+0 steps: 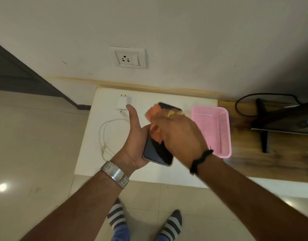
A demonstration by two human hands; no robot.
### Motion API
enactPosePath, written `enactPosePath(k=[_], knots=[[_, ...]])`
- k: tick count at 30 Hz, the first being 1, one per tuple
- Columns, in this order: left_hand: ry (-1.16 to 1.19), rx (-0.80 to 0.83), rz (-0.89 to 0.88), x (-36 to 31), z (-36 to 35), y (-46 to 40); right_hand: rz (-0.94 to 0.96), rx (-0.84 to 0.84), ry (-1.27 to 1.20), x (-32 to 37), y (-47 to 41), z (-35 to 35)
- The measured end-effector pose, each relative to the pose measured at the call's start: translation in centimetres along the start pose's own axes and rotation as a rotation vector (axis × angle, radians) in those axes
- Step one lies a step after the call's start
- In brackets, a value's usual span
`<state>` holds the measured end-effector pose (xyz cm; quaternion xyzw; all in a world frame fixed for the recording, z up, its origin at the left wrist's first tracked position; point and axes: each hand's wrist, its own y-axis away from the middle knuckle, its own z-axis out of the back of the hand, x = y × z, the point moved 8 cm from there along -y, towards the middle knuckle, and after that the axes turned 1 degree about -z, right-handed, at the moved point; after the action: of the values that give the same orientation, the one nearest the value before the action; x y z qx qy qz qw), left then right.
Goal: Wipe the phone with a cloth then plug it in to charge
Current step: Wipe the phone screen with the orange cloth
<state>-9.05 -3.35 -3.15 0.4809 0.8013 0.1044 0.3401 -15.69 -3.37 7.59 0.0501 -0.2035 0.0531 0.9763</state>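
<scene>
Now we hold the phone in our left hand. It lies flat in our open palm, dark screen up, with the thumb sticking up beside it and the other fingers hidden under it. Our right hand is pressed down on the top half of the phone, with an orange cloth bunched under the fingers. The cloth looks blurry, and it touches the screen. We cannot tell how tightly the fingers curl around it.

We hold the phone in the air over a white board on the floor. On the board, to the left of the phone, lies a white cable in a loose loop. A white charger plug sits up past the phone, close to our left thumb. One end of the cable lies just by the plug. To the right of the phone stands a pink basket. On the wall above the phone is a white socket.

We wear a silver watch on the left wrist and a black band on the right wrist. Below the phone we see our feet in striped socks on the tiles.
</scene>
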Motion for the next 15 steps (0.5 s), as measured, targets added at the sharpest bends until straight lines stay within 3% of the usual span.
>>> enactPosePath(k=[4,7,9,11,15], knots=[[-0.052,0.001,-0.009,-0.5,-0.3,-0.3,-0.126,-0.126,0.031,-3.1,-1.5,1.2],[-0.002,-0.089,-0.022,-0.9,1.2,-0.6,-0.010,0.009,-0.050,1.6,1.7,-1.1],[0.014,-0.066,-0.013,-0.8,1.0,-0.5,0.045,0.036,-0.042,1.6,2.4,-0.9],[-0.024,0.006,0.005,-0.7,0.2,-0.4,-0.049,-0.041,0.023,-1.5,0.3,1.0],[-0.056,-0.023,-0.005,-1.5,0.0,-0.7,-0.177,-0.167,0.020,-4.2,-1.4,2.5]])
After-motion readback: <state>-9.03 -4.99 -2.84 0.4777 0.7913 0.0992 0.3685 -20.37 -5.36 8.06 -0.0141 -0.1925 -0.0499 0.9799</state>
